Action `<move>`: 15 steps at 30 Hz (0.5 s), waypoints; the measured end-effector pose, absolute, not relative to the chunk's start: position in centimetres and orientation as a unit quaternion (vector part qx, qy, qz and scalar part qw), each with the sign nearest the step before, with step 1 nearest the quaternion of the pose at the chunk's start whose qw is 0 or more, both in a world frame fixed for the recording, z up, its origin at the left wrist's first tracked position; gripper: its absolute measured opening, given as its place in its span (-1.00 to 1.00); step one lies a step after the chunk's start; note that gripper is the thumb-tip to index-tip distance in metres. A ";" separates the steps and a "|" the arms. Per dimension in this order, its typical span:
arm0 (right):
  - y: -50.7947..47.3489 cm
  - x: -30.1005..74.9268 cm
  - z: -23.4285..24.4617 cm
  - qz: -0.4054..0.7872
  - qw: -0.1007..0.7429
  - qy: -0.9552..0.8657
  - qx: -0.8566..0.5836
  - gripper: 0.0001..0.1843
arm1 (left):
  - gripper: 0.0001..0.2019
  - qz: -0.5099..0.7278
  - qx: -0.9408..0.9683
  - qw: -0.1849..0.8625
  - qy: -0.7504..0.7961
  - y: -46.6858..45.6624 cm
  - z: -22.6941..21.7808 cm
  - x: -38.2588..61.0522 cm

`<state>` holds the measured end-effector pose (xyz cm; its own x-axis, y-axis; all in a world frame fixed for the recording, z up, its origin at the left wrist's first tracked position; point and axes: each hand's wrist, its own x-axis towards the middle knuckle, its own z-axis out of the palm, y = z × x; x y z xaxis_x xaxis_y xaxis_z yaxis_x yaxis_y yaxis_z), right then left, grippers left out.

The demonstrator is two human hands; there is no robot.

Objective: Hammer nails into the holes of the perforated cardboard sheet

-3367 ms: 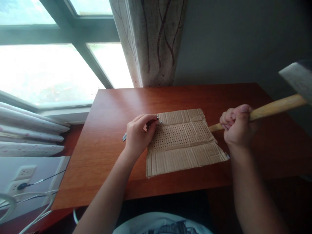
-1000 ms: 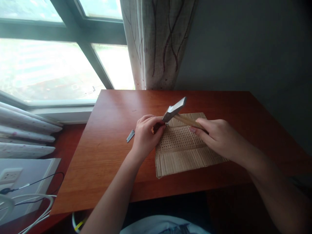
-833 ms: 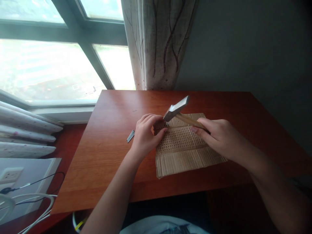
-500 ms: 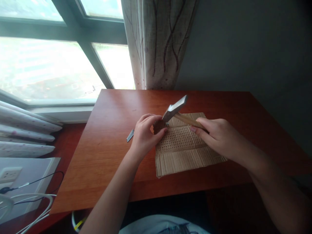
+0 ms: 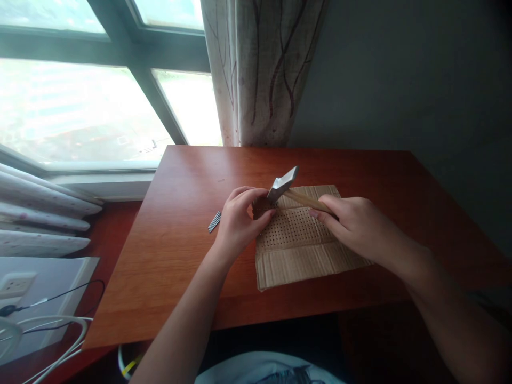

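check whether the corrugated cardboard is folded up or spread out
Spread out: the corrugated cardboard lies opened on the wooden table, its dotted middle band and plain near strip both showing.

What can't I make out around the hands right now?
Head view, cardboard: far-left corner, hidden by the left hand.
Head view, hammer handle: gripped end, hidden by the right hand.
Head view, hammer head: hides anything directly beneath.
Head view, metal pins: tips too small.
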<state>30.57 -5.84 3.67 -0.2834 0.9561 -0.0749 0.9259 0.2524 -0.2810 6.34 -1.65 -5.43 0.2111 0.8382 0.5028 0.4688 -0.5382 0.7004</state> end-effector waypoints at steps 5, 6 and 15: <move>-6.0 30.7 3.4 0.122 0.046 -0.793 -0.596 -0.64 | -0.54 0.442 0.736 0.227 0.460 -1.8 -5.4 6.4; -6.0 30.7 3.4 0.119 0.044 -0.793 -0.595 -0.64 | -0.49 0.441 0.731 0.232 0.465 -1.8 -5.4 6.4; -5.9 30.4 3.4 0.119 0.048 -0.795 -0.593 -0.63 | -0.41 0.442 0.718 0.250 0.476 -1.9 -5.5 6.4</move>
<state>30.37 -5.93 3.35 -0.2919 0.9543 -0.0645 0.9311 0.2681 -0.2471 6.43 -1.90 -5.48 0.1560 0.9047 0.3965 0.4627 -0.4216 0.7798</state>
